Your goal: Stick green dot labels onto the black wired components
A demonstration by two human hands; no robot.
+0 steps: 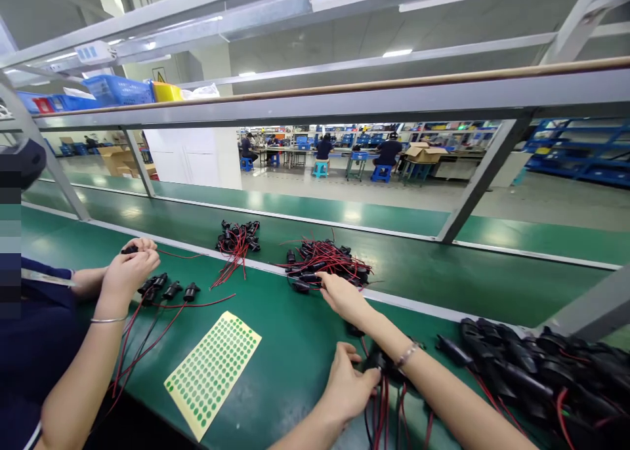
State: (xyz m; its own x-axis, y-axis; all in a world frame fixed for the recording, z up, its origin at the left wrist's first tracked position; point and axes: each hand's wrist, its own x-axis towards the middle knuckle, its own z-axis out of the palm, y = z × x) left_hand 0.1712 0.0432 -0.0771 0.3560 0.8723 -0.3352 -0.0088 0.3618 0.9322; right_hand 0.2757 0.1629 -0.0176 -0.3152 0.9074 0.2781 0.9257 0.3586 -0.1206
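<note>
My right hand (344, 299), with a bracelet at its wrist, reaches across to a pile of black parts with red and black wires (335, 260). Its fingertips close on the end of a black cylindrical part (309, 277) at the pile's near edge. My left hand (347, 384) is lower, fingers curled and thumb against a black wired part (377, 359); the grip is partly hidden. More wired parts lie beneath my right forearm, their red and black wires (381, 410) hanging toward me.
A sheet of green round stickers (214, 371) lies on the green table (275, 351). Black parts are heaped at right (536, 371). Another bunch (239, 237) lies farther back. At left, a co-worker's hands (132, 263) hold a black part, near several wired parts (170, 289). A metal post (485, 181) rises behind.
</note>
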